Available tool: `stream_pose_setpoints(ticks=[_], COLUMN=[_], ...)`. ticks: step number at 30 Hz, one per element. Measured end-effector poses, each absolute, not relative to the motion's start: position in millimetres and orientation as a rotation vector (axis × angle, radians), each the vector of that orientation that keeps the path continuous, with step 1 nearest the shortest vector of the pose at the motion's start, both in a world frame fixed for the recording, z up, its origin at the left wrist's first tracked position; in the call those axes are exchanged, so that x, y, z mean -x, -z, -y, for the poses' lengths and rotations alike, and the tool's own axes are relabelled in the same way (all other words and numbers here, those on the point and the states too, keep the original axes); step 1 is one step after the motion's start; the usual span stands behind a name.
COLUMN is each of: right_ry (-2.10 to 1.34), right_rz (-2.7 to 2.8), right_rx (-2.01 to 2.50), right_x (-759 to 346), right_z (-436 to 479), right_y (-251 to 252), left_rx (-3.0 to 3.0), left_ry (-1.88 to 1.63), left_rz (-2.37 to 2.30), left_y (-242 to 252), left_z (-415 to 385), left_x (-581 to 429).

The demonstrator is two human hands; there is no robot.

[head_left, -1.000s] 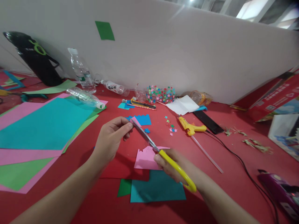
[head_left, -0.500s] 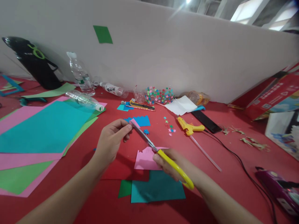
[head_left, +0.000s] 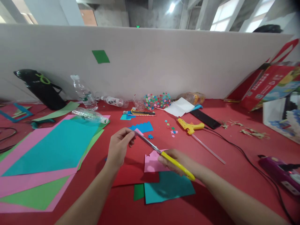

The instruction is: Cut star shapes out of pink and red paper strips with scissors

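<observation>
My left hand (head_left: 119, 147) pinches a small pink paper scrap (head_left: 140, 132) above the red table. My right hand (head_left: 178, 162) grips yellow-handled scissors (head_left: 164, 153), whose blades reach up to the scrap and look nearly closed on it. Under the hands lie a cut pink paper piece (head_left: 152, 162), a teal sheet (head_left: 168, 187), a dark red sheet (head_left: 136, 175) and a green scrap (head_left: 138, 191). A blue jagged paper strip (head_left: 142, 127) lies just beyond the scrap.
Large teal, pink and green sheets (head_left: 53, 150) cover the left. A yellow glue gun (head_left: 189, 126), a phone (head_left: 205, 118), plastic bottles (head_left: 84, 93), loose paper stars (head_left: 172, 129) and a star-covered bottle (head_left: 157, 100) lie along the white partition. A purple device (head_left: 278, 172) and its cable sit right.
The camera has tilted up, so everything sits lower in view and the ceiling shows. Both hands keep their grips; the scissors still meet the pink scrap.
</observation>
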State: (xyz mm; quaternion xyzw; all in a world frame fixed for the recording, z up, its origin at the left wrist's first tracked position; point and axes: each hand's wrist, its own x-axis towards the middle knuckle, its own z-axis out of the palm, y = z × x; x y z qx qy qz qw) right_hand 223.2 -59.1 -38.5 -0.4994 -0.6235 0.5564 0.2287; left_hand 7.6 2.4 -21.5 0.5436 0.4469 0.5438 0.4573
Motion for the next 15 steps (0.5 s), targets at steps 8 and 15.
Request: stream_pose_setpoints(ticks=[8, 15], right_ry=[-1.615, -1.612], right_rz=[1.662, 1.710], right_rx=[1.347, 1.346], right_x=[-215.7, -221.5], right_z=[65.1, 66.0], right_y=[23.1, 20.7], left_rx=[-1.308, -1.338], left_ry=[-1.371, -1.379], left_rz=[-1.132, -1.089], left_y=[15.5, 16.9], left_z=[1.7, 4.7], left_x=[-10.9, -13.3])
